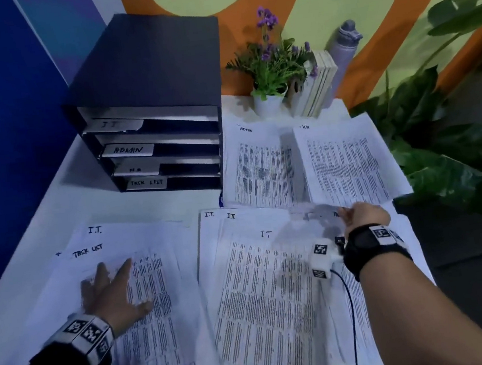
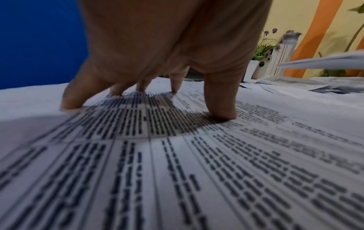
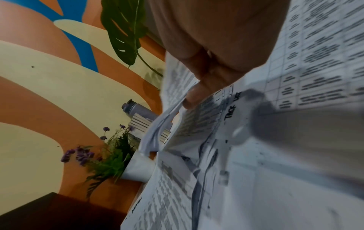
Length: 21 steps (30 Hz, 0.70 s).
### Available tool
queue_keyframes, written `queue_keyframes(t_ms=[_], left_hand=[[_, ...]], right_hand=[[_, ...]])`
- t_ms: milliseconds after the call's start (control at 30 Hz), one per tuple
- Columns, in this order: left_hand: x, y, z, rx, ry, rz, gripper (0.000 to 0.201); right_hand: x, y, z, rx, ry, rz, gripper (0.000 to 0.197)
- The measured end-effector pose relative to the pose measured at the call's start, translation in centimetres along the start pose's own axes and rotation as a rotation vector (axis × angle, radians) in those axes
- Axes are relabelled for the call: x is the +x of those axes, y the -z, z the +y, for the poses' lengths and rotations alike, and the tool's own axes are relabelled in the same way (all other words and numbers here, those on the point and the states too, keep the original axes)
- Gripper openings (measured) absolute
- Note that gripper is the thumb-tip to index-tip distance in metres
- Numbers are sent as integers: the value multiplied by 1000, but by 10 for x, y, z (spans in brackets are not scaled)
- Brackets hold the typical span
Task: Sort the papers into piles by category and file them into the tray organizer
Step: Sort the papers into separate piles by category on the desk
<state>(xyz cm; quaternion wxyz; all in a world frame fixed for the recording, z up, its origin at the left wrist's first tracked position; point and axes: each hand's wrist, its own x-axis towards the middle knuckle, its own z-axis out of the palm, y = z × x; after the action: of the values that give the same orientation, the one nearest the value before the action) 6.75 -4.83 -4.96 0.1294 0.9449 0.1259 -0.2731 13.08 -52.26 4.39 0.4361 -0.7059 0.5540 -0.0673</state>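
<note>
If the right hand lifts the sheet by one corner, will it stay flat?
Probably not. The sheet already bends and folds where the right hand pinches it. It looks thin and light, so it may sag or slide off the papers below.

Ahead of your left fingers (image 1: 116, 280), bare table (image 1: 66, 200) runs open up to the organizer (image 1: 148, 103), which blocks further reach. Beyond your right fingers (image 1: 345, 214), paper piles (image 1: 341, 160) lie flat and passable, but the flowerpot (image 1: 267, 102), books (image 1: 317, 85) and bottle (image 1: 343, 49) stand along the wall.
</note>
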Motion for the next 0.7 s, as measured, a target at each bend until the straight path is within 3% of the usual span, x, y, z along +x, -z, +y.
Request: queue_keyframes(t_ms=[33,100,167,200,233,267,333,400,500,567,633,700], left_hand=[[0,1,0,-13,9,3,114],[-3,3,1,-40,29,9,114],[-11,6,2,-84,64,37,111],[-14,8,2,-110,103,63,108],[-18,10,0,-139,150,89,104],[-21,11,-3,-168,195,109,102],[-26,11,-13,-209,255,122,101],[-34,11,-23,-223,276,116,103],[-51,9,-30,-230,241,103,104],[-62,7,-33,-239,194,86,101],[-69,5,-37,-269,136,88,97],[-74,6,-42,-290,20,106,93]], right_hand=[[8,-1,-1,-107,88,16,41],[31,-9,3,-183,104,-3,48],[49,-16,7,-168,51,77,39],[52,-21,10,-42,9,88,32],[42,-24,7,258,-50,75,31],[30,-26,7,512,-73,105,40],[-12,-33,8,562,-32,109,57],[-59,-45,19,508,69,-61,53],[-135,-64,44,401,95,-553,30],[-178,-75,63,195,159,-754,23],[-208,-91,82,-71,333,-837,19],[-235,-104,98,-278,499,-876,36]])
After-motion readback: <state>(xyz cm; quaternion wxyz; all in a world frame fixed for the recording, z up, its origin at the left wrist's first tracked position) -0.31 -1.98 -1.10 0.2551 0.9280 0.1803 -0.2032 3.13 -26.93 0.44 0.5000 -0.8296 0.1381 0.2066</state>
